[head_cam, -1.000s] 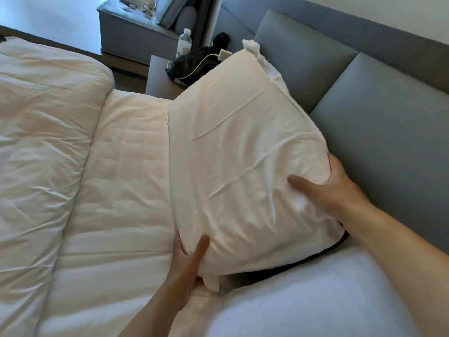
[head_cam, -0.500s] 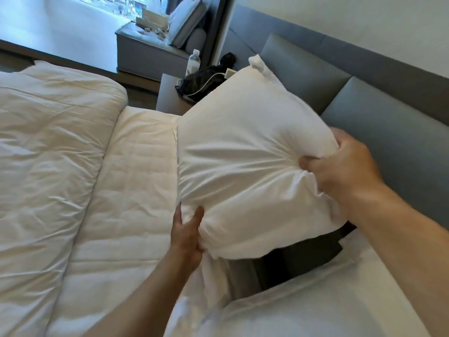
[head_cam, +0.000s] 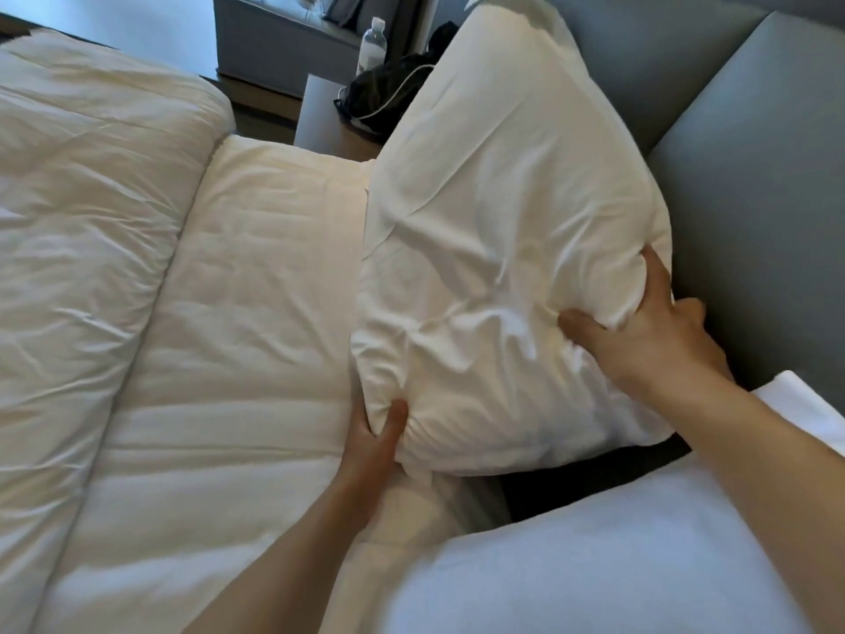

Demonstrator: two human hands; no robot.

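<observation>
A large white pillow (head_cam: pixel 494 231) stands tilted against the grey padded headboard (head_cam: pixel 754 176) at the head of the bed. My left hand (head_cam: pixel 372 443) grips its lower left corner, thumb pressed into the fabric. My right hand (head_cam: pixel 649 331) grips the pillow's right edge, thumb on the front and fingers wrapped behind it, bunching the cloth. A second white pillow (head_cam: pixel 617 555) lies in front of me at the lower right, under my right forearm.
A white mattress pad (head_cam: pixel 237 359) covers the bed, with a rumpled duvet (head_cam: pixel 77 231) pushed to the left. A nightstand (head_cam: pixel 320 116) beyond the pillow holds a black bag (head_cam: pixel 384 98) with a white cable and a water bottle (head_cam: pixel 371 45). A dark gap (head_cam: pixel 571 478) shows below the pillow.
The pillow has come back down and closer to the headboard after being lifted and squeezed. Both hands keep their grip on it; the right hand sits lower on the edge.
</observation>
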